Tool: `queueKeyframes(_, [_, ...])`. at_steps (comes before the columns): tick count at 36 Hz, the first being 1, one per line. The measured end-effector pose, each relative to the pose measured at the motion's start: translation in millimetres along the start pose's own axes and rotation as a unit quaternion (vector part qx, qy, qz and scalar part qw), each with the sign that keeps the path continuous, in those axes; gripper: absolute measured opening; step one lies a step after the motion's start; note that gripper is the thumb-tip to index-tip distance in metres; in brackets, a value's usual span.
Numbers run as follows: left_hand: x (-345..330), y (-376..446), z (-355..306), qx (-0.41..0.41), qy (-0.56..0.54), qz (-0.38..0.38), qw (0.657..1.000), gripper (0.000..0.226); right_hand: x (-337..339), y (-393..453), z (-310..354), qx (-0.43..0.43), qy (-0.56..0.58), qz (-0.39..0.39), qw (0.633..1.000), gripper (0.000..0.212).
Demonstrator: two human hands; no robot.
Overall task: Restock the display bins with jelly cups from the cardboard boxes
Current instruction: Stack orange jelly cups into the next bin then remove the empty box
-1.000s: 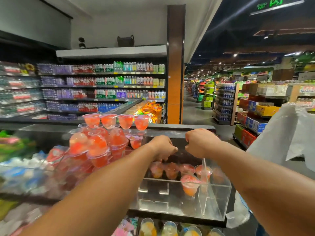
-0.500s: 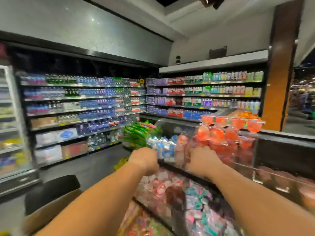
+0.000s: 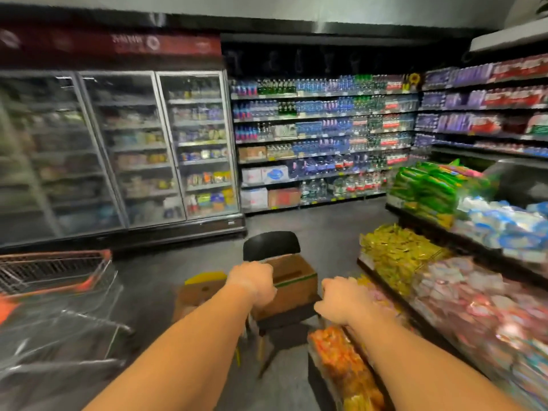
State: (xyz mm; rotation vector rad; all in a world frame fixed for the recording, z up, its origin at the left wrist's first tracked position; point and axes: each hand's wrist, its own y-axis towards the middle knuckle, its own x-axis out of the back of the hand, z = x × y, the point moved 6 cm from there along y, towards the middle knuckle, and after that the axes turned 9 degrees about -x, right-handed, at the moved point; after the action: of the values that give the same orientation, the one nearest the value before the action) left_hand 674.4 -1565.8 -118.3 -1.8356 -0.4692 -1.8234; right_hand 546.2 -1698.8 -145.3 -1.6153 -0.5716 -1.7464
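Now view has swung left since 0.5 s ago: jelly cup bins gone from frame, cardboard box (image 3: 292,281) on black chair (image 3: 271,247) at 12 o'clock. Left hand (image 3: 253,284) and right hand (image 3: 341,301) both fisted, holding nothing, flanking the box.

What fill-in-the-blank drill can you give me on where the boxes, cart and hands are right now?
The open cardboard box sits on a black ____. 
The second box, with the yellow flap, stands on the ____. 
The shopping cart is on the person's ____ side. 
Both hands hold ____.

Missing: chair; floor; left; nothing
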Motion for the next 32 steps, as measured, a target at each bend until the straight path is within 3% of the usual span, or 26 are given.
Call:
queueKeyframes(4, [-26.2,22.9,38.2,0.041,-0.038,-0.002,0.998,0.037,-24.0,40.5,20.1,-0.001,0.032,0.026,0.999,0.042])
queueKeyframes(8, [-53.9,50.9,64.6,0.078,-0.065,0.0,0.995,0.033,-47.7,80.2,41.4,0.016,0.046,0.042,0.998,0.029])
queueKeyframes(14, [-95.3,76.5,119.8,0.151,-0.098,0.041,0.983,0.028,-78.7,130.9,91.8,0.071,0.01,0.086,0.994,0.035])
queueKeyframes(24, [-147.1,113.8,222.7,0.218,-0.14,0.07,0.963,0.06,-127.6,211.5,202.0,0.152,-0.02,0.139,0.978,0.041])
queueKeyframes(32, [-178.5,157.3,313.7,0.231,-0.156,0.105,0.954,0.037,-164.2,277.7,281.6,0.139,-0.019,0.161,0.977,0.039])
